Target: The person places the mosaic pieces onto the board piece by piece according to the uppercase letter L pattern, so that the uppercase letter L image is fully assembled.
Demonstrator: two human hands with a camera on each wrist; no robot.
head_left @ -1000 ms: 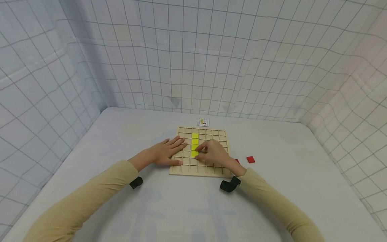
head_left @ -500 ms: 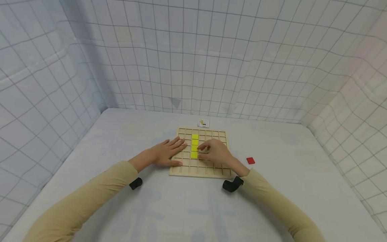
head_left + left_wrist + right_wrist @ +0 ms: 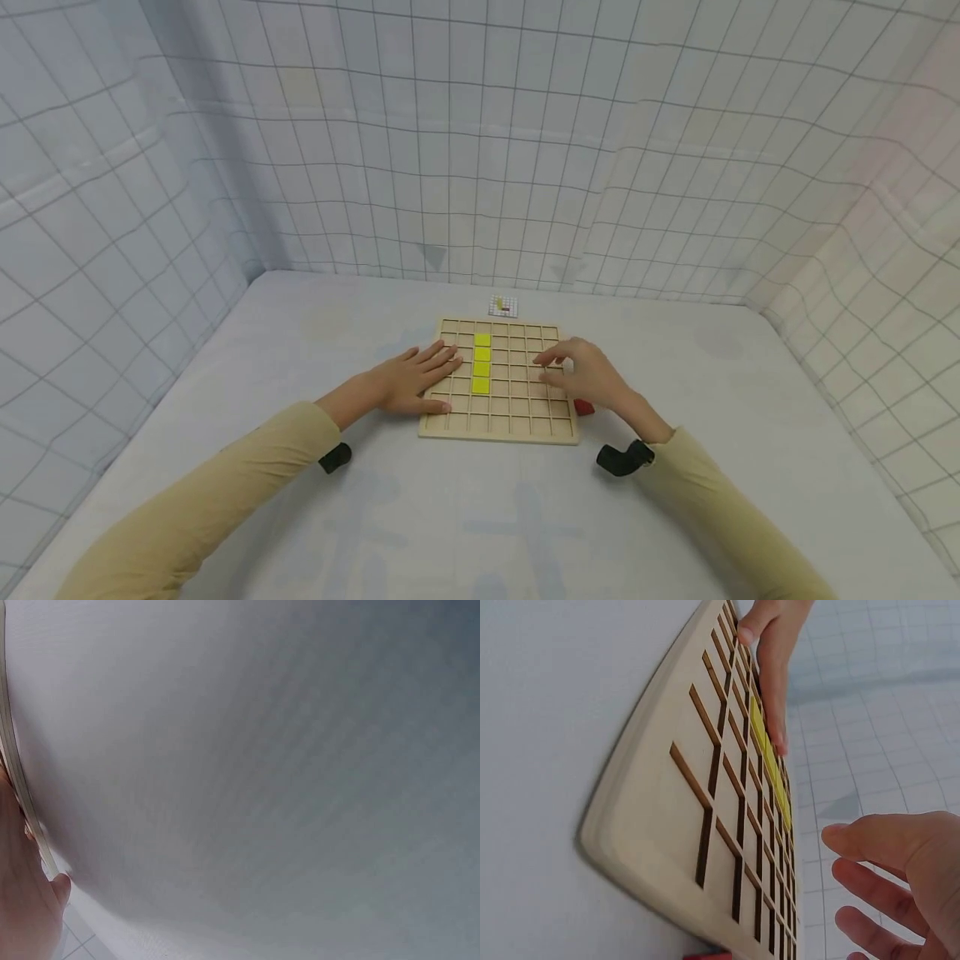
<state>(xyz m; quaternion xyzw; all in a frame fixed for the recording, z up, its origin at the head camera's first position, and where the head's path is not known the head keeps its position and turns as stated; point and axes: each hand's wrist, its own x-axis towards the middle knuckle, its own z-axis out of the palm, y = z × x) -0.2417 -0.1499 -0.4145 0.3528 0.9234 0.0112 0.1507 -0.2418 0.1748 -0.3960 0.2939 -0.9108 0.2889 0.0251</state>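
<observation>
A pale wooden grid board [image 3: 498,435] lies on the white cloth. Several yellow square tiles [image 3: 482,368] fill neighbouring cells in one column, left of the board's middle. My left hand [image 3: 411,383] lies flat on the board's left edge, fingers spread and thumb apart. Over the right edge hovers my right hand [image 3: 588,375], fingers loosely bent. The right wrist view shows the right hand's fingers [image 3: 885,840] apart with nothing between them. Beneath that hand, just beside the board, a red tile [image 3: 583,407] shows in part. The left wrist view catches only part of the left hand [image 3: 26,900].
Behind the board lies a small printed card [image 3: 503,307] with a grid and yellow and red marks. White cloth walls with dark grid lines [image 3: 480,167] enclose the table [image 3: 480,517] at the back and sides.
My right hand has moved right, away from the yellow tiles to the board's right edge. The red tile right of the board is now hidden behind it. My left hand stays put.
</observation>
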